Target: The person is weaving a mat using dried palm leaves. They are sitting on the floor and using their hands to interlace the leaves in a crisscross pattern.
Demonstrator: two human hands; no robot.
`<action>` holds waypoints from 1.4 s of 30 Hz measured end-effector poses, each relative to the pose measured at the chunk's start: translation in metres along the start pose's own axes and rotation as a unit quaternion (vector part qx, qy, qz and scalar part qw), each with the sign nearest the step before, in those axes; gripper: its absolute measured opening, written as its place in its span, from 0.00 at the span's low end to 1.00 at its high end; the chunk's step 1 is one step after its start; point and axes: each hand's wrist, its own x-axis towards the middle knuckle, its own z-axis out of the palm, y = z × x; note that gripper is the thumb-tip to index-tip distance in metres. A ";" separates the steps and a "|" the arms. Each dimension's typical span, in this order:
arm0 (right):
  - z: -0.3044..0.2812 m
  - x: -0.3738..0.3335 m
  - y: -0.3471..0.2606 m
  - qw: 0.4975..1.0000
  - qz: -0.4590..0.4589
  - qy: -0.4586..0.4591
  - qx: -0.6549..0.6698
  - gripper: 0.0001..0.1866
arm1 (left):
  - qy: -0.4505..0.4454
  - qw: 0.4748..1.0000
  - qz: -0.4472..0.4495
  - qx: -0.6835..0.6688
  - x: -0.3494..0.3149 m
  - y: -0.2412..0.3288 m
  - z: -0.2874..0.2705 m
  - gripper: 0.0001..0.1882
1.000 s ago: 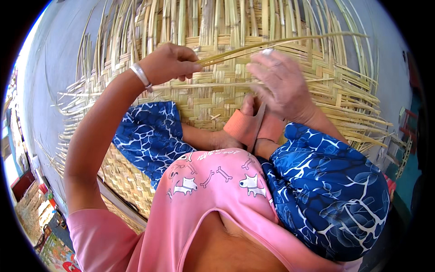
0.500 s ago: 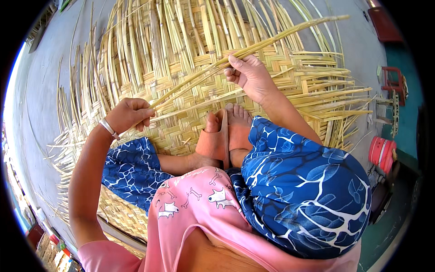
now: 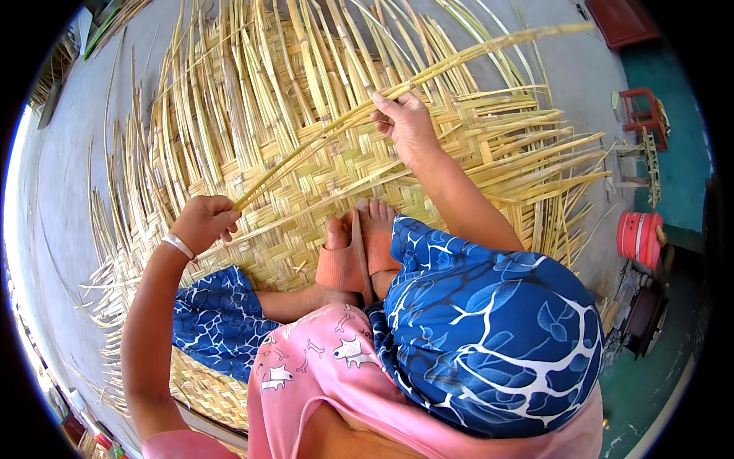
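Long yellowish split-reed strips (image 3: 321,136) stretch slantwise above a half-woven reed mat (image 3: 294,245). My left hand (image 3: 205,223), with a pale bangle at its wrist, pinches their lower left end. Farther up and to the right, my right hand (image 3: 405,125) has them between thumb and fingers, and their far end runs on past it to the upper right. Beneath, the mat shows a tight diagonal weave near my feet. Its unwoven reed ends (image 3: 267,84) fan out at the far side and to the right.
My feet in orange slippers (image 3: 344,268) rest on the mat. To the right stand a red stool (image 3: 644,118), a pink-red round container (image 3: 639,237) and a dark object (image 3: 646,317). Grey floor (image 3: 65,183) borders the mat on the left.
My left hand has moved a little lower and left with the strip ends. The two strips, spread apart earlier, now lie closer together. The view has shifted slightly.
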 end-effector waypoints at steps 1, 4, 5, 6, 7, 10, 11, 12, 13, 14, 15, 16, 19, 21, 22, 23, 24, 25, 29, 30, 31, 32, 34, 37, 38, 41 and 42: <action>-0.001 0.002 -0.002 1.000 0.007 -0.001 0.027 0.07 | 0.012 1.000 0.001 0.020 0.004 0.000 0.001 0.10; -0.017 0.014 -0.012 0.997 0.015 -0.025 0.068 0.06 | 0.032 0.999 -0.035 0.022 0.007 -0.002 -0.008 0.10; -0.023 0.015 -0.014 0.996 0.016 -0.036 0.078 0.06 | 0.035 0.998 -0.050 0.020 0.008 -0.002 -0.011 0.11; -0.026 0.016 -0.015 0.996 0.010 -0.035 0.084 0.06 | 0.029 0.998 -0.054 0.032 0.009 -0.006 -0.014 0.11; -0.028 0.016 -0.014 0.998 -0.002 -0.019 0.053 0.06 | 0.025 0.998 -0.058 0.030 0.009 -0.011 -0.016 0.11; -0.020 0.011 -0.011 0.998 -0.047 0.033 -0.027 0.05 | 0.009 0.997 -0.074 0.026 0.009 -0.022 -0.016 0.11; -0.019 0.013 -0.009 0.994 -0.060 0.048 -0.074 0.05 | 0.003 0.997 -0.071 0.021 0.012 -0.025 -0.013 0.11; -0.021 0.017 -0.004 0.988 -0.073 0.064 -0.120 0.06 | -0.003 0.998 -0.068 0.017 0.015 -0.028 -0.010 0.11; -0.023 0.021 0.001 0.979 -0.086 0.079 -0.166 0.06 | -0.008 0.998 -0.064 0.013 0.016 -0.029 -0.007 0.11; -0.025 0.025 0.003 0.975 -0.094 0.089 -0.180 0.06 | -0.007 0.999 -0.048 0.020 0.018 -0.025 -0.005 0.11; -0.030 0.027 0.003 0.986 -0.057 0.088 -0.129 0.06 | -0.003 0.999 -0.043 0.028 0.018 -0.022 -0.005 0.11; -0.034 0.029 0.002 0.993 -0.021 0.087 -0.077 0.06 | 0.001 0.999 -0.038 0.035 0.018 -0.018 -0.006 0.11; -0.055 0.037 -0.004 0.996 0.035 0.082 0.020 0.07 | 0.020 0.998 -0.030 0.049 0.021 -0.023 -0.015 0.11; -0.058 0.037 -0.011 0.994 0.029 0.100 -0.010 0.07 | 0.030 0.996 -0.058 0.066 0.017 -0.023 -0.023 0.11; -0.058 0.035 -0.012 0.993 0.010 0.109 -0.032 0.08 | 0.027 0.996 -0.061 0.061 0.016 -0.027 -0.025 0.11; -0.058 0.032 -0.010 0.991 -0.016 0.106 -0.077 0.08 | 0.026 0.997 -0.056 0.054 0.016 -0.029 -0.024 0.10; -0.058 0.031 -0.009 0.986 -0.042 0.103 -0.122 0.08 | 0.024 0.997 -0.052 0.047 0.016 -0.032 -0.022 0.10; -0.059 0.030 -0.007 0.978 -0.067 0.100 -0.168 0.08 | 0.023 0.998 -0.047 0.039 0.018 -0.035 -0.020 0.10; -0.063 0.034 -0.011 0.991 0.011 0.130 -0.039 0.08 | 0.016 0.999 -0.025 0.036 0.027 -0.051 -0.018 0.09; -0.068 0.036 -0.013 0.994 0.011 0.106 -0.009 0.07 | 0.027 0.998 -0.033 0.046 0.027 -0.056 -0.021 0.09; -0.077 0.039 -0.016 0.996 0.012 0.083 0.022 0.07 | 0.039 0.997 -0.040 0.056 0.027 -0.062 -0.026 0.09; -0.085 0.042 -0.020 0.997 0.012 0.061 0.051 0.06 | 0.050 0.996 -0.046 0.065 0.029 -0.070 -0.031 0.09; -0.097 0.050 -0.030 0.997 -0.008 0.056 0.044 0.06 | 0.058 0.991 -0.077 0.090 0.021 -0.080 -0.043 0.09; -0.095 0.049 -0.034 0.994 -0.044 0.098 -0.025 0.06 | 0.067 0.991 -0.072 0.093 0.015 -0.102 -0.052 0.09; -0.090 0.047 -0.033 0.990 -0.060 0.102 -0.071 0.07 | 0.069 0.991 -0.065 0.095 0.013 -0.107 -0.052 0.10; -0.087 0.049 -0.019 0.986 -0.085 0.102 -0.098 0.09 | 0.046 0.990 -0.061 0.119 0.019 -0.122 -0.047 0.12; -0.092 0.053 -0.017 0.989 -0.080 0.102 -0.077 0.09 | 0.034 0.988 -0.079 0.132 0.022 -0.106 -0.041 0.13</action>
